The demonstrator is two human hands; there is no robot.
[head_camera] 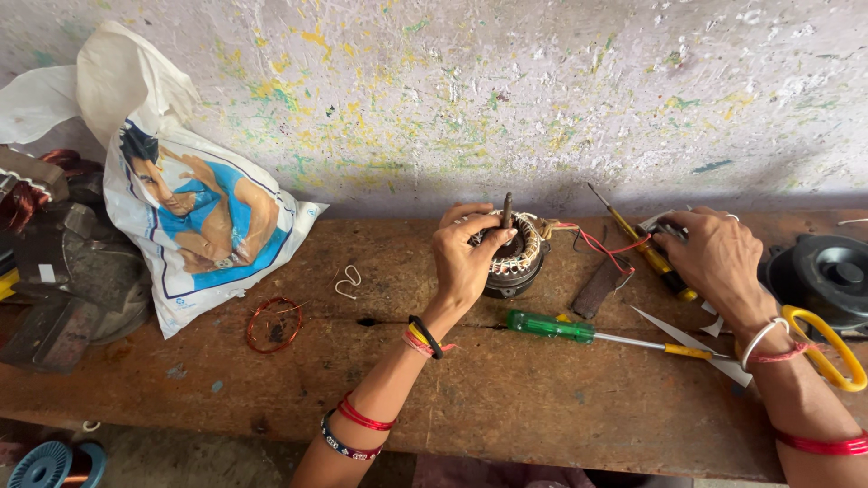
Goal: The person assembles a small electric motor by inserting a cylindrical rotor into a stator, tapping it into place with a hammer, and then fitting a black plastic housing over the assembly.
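Note:
My left hand (pixel 467 258) grips a small round motor stator (pixel 517 258) with copper windings and a shaft sticking up, standing on the wooden bench (pixel 506 389). Red and black wires (pixel 604 244) trail from it to the right. My right hand (pixel 714 258) rests palm down over a dark object at the back right, its fingers touching the handle end of a yellow screwdriver (pixel 644 248); what the hand holds is hidden. A green-handled screwdriver (pixel 553 327) lies between my arms. Yellow-handled scissors (pixel 768 348) lie partly under my right wrist.
A printed white plastic bag (pixel 194 217) leans on the paint-flecked wall at the left, beside dark metal parts (pixel 63 271). A copper wire coil (pixel 273 323) and a bent wire hook (pixel 347 280) lie on the bench. A black round motor housing (pixel 827 276) sits far right.

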